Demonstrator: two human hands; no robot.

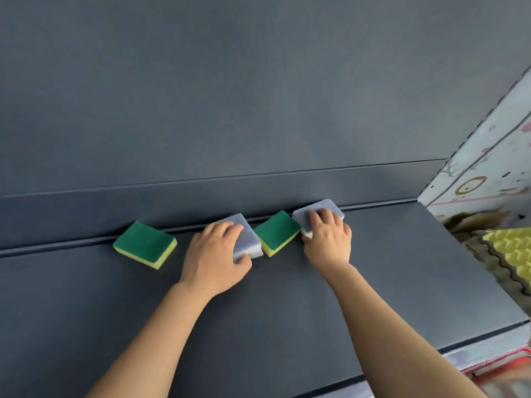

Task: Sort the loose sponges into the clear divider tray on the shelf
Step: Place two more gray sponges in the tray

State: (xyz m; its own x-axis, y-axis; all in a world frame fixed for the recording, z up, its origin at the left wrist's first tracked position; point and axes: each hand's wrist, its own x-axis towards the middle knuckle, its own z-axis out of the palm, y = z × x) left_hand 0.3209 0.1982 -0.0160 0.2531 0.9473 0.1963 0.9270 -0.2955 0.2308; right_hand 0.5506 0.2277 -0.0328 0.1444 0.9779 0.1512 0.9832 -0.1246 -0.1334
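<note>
Head view: on the dark shelf (373, 268) the left hand (217, 254) grips a grey sponge (248, 240), thumb at its near edge; the right hand (327, 239) clasps a second grey sponge (324, 205). A green sponge (277, 232) lies between the hands, another green sponge (145, 244) left of the left hand.

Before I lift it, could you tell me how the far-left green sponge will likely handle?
The far-left green sponge is probably light and squashy, given its yellow foam layer. Flat and blocky, it should slide, not roll. Its rough-looking green top likely grips well.
</note>
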